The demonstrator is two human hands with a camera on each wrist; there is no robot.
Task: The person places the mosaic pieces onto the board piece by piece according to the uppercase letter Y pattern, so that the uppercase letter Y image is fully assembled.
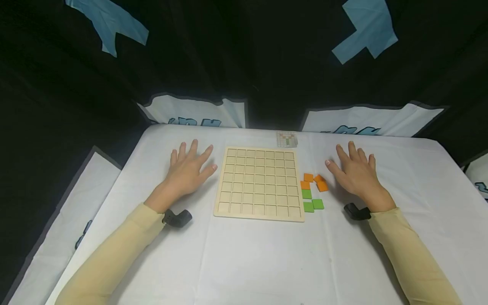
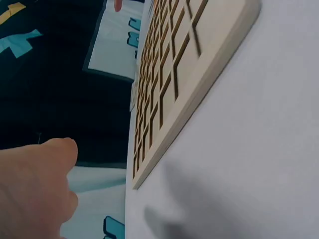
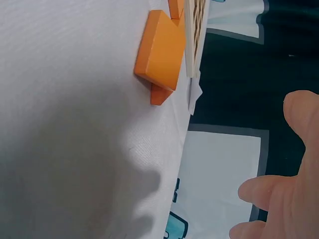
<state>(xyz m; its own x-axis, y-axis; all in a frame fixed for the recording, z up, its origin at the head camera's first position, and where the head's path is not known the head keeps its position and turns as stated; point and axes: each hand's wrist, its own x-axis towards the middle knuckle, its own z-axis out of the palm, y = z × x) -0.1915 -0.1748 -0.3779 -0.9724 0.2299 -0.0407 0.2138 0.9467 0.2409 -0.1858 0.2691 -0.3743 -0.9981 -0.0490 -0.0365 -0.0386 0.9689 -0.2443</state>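
A square wooden grid board (image 1: 260, 183) with bare cells lies mid-table between the two hands. To its left, the left hand (image 1: 187, 171) is held palm down with fingers spread, holding nothing; its shadow falls on the cloth beside the board's edge (image 2: 199, 94). On the other side the right hand (image 1: 354, 171) also spreads its fingers, holding nothing. Nearest to it are several orange square tiles (image 1: 322, 186), one leaning on another (image 3: 160, 50). Green square tiles (image 1: 317, 204) lie just below the orange ones, along the board's right side.
Behind the board's far edge lies a small card with a coloured grid pattern (image 1: 286, 139) in a clear sleeve. White cloth (image 1: 263, 262) covers the table. A black curtain (image 1: 244, 63) with blue tape hangs behind it. Black wrist cameras (image 1: 178, 218) sit at both cuffs.
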